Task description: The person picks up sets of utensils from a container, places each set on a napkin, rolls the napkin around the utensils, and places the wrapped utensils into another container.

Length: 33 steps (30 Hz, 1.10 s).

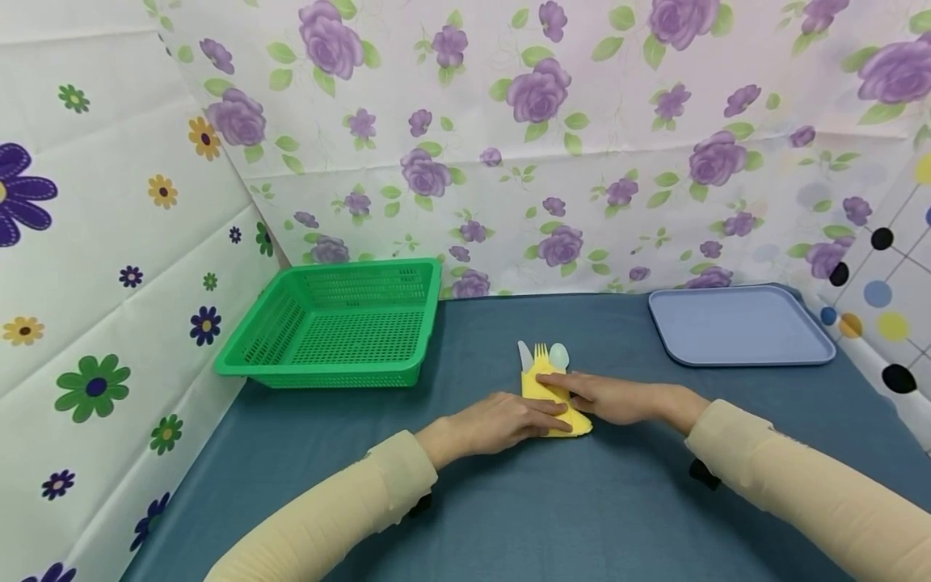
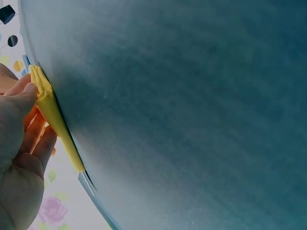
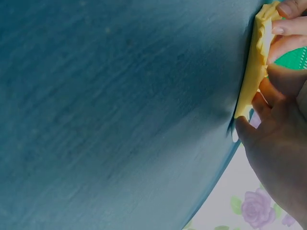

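A folded yellow napkin (image 1: 543, 391) lies on the table, its lower right end bunched into loose folds. From its far end stick out a pale knife (image 1: 525, 356), a yellow fork (image 1: 541, 351) and a pale green spoon (image 1: 558, 356). My left hand (image 1: 505, 420) reaches in from the left, fingers extended across the napkin's near part, thumb at the near edge in the left wrist view. Over the upper part lie the fingers of my right hand (image 1: 614, 396); its thumb touches the side edge beside the spoon in the right wrist view. Both hands press on the napkin.
A green plastic basket (image 1: 330, 378) with perforated sides stands at the back left. At the back right lies a blue-grey tray (image 1: 742, 327). Flowered sheets hang behind and to the left of the dark blue tablecloth (image 1: 509, 517), with a dotted one on the right.
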{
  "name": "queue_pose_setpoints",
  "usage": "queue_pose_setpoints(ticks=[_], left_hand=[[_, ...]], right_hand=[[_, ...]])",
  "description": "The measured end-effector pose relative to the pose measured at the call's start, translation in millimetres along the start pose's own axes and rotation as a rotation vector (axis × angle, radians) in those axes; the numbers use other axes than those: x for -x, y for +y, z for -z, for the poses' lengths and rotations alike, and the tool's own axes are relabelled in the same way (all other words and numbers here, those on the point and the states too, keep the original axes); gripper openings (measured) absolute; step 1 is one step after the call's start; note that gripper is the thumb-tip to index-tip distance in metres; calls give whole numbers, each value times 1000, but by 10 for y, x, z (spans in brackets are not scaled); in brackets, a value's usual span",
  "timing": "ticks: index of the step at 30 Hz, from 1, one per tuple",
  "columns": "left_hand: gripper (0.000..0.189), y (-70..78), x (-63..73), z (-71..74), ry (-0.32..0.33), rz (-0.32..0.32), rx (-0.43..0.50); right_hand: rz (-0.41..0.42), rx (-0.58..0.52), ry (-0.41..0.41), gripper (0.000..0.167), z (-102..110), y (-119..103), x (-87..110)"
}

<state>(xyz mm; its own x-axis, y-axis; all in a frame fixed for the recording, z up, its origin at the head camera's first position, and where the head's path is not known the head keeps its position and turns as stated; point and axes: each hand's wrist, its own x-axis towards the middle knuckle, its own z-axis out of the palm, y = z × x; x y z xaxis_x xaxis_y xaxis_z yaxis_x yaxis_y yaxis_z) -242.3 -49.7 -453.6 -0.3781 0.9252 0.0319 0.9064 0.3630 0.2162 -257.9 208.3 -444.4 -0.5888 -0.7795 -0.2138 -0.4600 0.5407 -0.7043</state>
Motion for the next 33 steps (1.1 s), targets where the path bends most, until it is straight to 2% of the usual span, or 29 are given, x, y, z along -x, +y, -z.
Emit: queue_pose_setpoints(ticks=[6, 13, 24, 28, 33], left_hand=[[40, -14, 3, 9, -22, -2, 0], [41, -55, 37, 44, -38, 25, 123], [40, -90, 139, 61, -33, 20, -10], [41, -104, 134, 54, -39, 15, -8], [40, -100, 138, 51, -47, 24, 13]], right_hand=[[-24, 21, -39, 69, 36, 6, 16], [-20, 61, -31, 74, 18, 7, 0], [17, 117, -18, 72, -17, 6, 5], [72, 182, -25, 67, -20, 8, 18], [98, 232, -29, 64, -38, -4, 35]])
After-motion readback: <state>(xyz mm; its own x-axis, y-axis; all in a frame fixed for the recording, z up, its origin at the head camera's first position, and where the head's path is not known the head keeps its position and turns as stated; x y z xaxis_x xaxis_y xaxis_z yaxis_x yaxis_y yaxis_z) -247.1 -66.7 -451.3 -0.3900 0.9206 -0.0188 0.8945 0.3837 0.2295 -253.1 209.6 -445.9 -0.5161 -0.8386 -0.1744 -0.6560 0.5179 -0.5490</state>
